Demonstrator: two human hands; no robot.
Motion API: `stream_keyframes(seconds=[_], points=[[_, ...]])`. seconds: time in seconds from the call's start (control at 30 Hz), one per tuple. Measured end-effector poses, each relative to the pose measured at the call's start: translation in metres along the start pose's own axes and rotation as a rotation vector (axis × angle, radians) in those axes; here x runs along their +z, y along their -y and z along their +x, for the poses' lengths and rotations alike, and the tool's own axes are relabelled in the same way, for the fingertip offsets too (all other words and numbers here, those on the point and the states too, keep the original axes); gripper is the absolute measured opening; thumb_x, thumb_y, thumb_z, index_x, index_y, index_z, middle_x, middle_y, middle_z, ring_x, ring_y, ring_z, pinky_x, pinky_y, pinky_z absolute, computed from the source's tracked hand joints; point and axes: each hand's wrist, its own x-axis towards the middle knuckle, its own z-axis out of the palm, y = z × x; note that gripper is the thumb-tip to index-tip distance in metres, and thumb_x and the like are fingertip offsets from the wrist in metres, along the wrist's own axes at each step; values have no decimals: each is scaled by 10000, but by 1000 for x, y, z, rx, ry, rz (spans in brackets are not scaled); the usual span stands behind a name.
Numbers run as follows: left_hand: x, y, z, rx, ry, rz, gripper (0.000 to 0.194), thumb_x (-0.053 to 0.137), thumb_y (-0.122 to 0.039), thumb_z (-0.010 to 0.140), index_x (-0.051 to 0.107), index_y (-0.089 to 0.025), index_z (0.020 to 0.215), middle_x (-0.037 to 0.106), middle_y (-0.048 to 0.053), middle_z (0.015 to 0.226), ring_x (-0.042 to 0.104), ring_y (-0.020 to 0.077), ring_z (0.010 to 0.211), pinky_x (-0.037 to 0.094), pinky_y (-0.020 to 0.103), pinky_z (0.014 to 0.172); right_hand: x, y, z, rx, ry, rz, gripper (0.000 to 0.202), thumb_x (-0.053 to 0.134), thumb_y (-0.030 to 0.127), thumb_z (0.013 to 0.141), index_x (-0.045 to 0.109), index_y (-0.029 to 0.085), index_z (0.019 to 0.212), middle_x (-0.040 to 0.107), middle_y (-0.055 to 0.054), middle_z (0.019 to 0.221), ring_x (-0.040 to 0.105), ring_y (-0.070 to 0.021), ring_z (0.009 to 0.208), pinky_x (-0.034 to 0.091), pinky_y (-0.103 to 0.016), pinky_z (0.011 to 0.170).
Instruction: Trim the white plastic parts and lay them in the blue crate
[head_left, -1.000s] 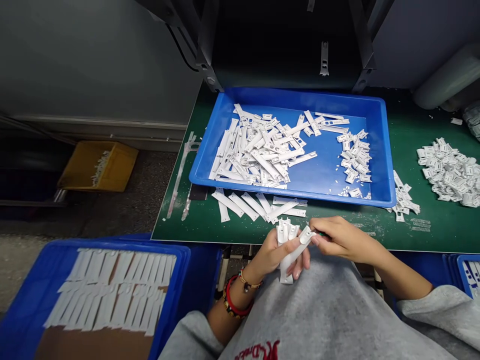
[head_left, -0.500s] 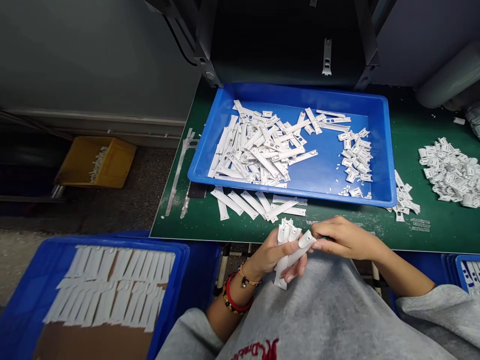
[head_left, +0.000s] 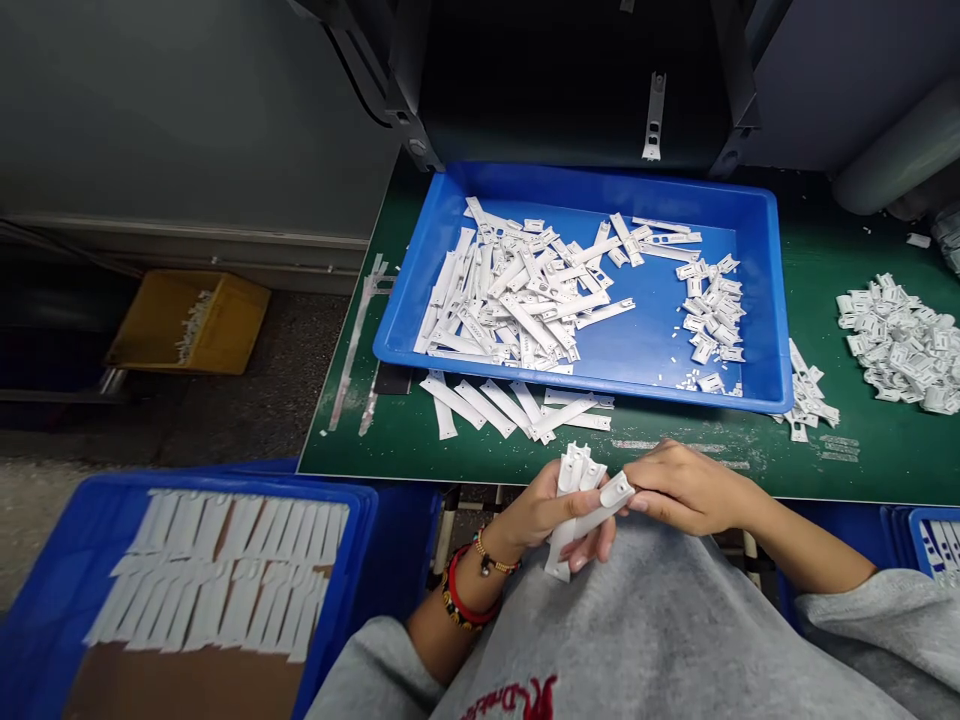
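My left hand (head_left: 546,515) is closed round several long white plastic strips (head_left: 564,538), held just in front of my grey sweatshirt. One more white strip (head_left: 604,504) slants outward from that hand, its end pointing to my right hand. My right hand (head_left: 686,485) is closed in a pinch at that end. What it grips is mostly hidden by the fingers. Beyond the hands, several loose white strips (head_left: 491,408) lie on the green bench (head_left: 420,455) along the front of a blue tray (head_left: 781,300).
Inside the tray are a heap of white strips (head_left: 517,290) and a smaller pile of short white parts (head_left: 712,310). More short parts (head_left: 904,345) are heaped at right. A blue crate (head_left: 367,530) at lower left holds rows of strips. Behind stands a dark conveyor belt (head_left: 540,90).
My right hand has turned slightly, its fingers now closed tighter at the strip's end; the small dark thing seen in it is covered. A strip on the belt has slid a little nearer.
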Motion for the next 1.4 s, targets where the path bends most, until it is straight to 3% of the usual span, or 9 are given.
stream_keyframes(seconds=[0.13,0.27,0.4,0.53,0.87,0.93,1.07,1.23,1.4], points=[[0,3,1,24,-69,27,375,657,-475,809,562,-114,774,654,41,548,476,69,316,306,150,291,8,-4,-4,-48,-142,-228,396,250,359,1021,496,199,755,522,6,611,442,-120,528,277,-262,525],[-2,1,1,-9,-92,54,394,667,-487,796,578,-104,810,652,37,547,479,69,318,314,154,295,8,-4,-9,-5,-209,-194,363,284,392,1008,479,207,765,506,10,625,440,-123,545,312,-252,529],[-2,-4,1,-7,-97,80,392,672,-469,797,610,-83,833,652,43,556,491,68,329,319,152,304,8,4,-13,62,-330,-177,274,273,250,990,528,170,1047,603,-79,880,548,-177,791,454,-289,676],[-2,-2,3,32,-101,76,369,656,-453,817,611,-87,841,654,41,561,496,69,335,310,149,305,16,11,-10,74,-362,-300,380,335,115,942,460,169,1296,608,-111,1029,554,-195,884,497,-310,723],[-13,-3,2,8,-266,191,414,659,-483,804,618,-83,901,658,41,589,528,88,383,360,167,329,52,-13,-3,243,-514,-645,498,353,98,944,364,174,1436,593,-117,1005,536,-227,893,496,-359,763],[-15,-7,0,-47,-220,219,404,656,-471,808,626,-76,886,676,63,622,555,100,403,388,177,343,57,-23,-3,302,-546,-667,528,335,71,938,349,197,1450,574,-123,1019,525,-237,914,494,-378,768],[-15,-11,-2,-126,-88,209,387,660,-448,805,641,-64,847,692,92,647,576,112,417,404,185,350,53,-32,-6,380,-622,-505,470,348,111,948,439,235,1392,546,-116,1023,524,-245,932,497,-407,789],[-15,-11,-1,-81,-146,190,354,662,-420,808,643,-69,857,686,77,626,565,105,412,380,174,347,41,-9,-10,346,-637,26,264,405,195,974,534,250,1198,612,-62,966,618,-190,869,527,-328,757],[-17,-14,2,-70,-104,198,347,660,-418,809,645,-72,829,691,83,620,562,103,399,360,171,336,36,8,-7,224,-641,1,166,480,177,948,563,229,1083,649,-66,967,626,-200,926,530,-343,788]])
